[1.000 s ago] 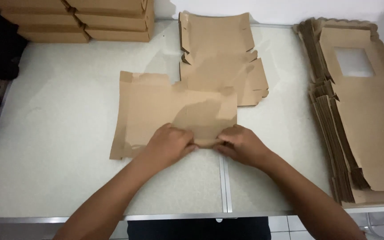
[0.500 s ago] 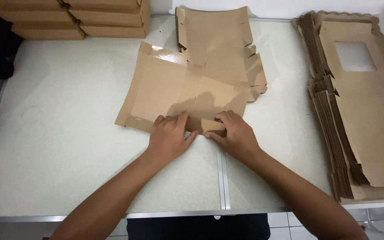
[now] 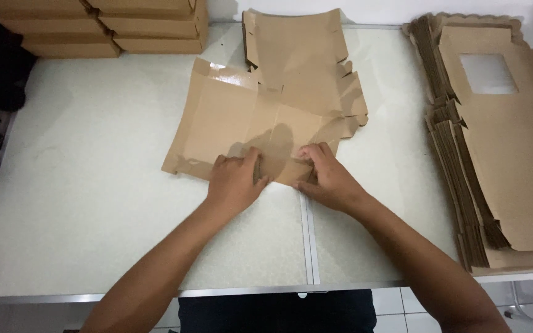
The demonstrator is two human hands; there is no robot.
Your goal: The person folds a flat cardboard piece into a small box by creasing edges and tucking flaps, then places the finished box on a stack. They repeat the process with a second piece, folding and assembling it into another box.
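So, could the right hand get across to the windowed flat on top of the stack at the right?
Probably yes: the right hand rests on the cardboard blank, and only bare table lies between it and the windowed flat.

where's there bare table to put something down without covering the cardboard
The widest bare patch is the left of the table, between the finished boxes and the near edge. A narrower strip runs between the flat blank under both hands and the stack of blanks on the right. The middle back is crowded with cardboard.
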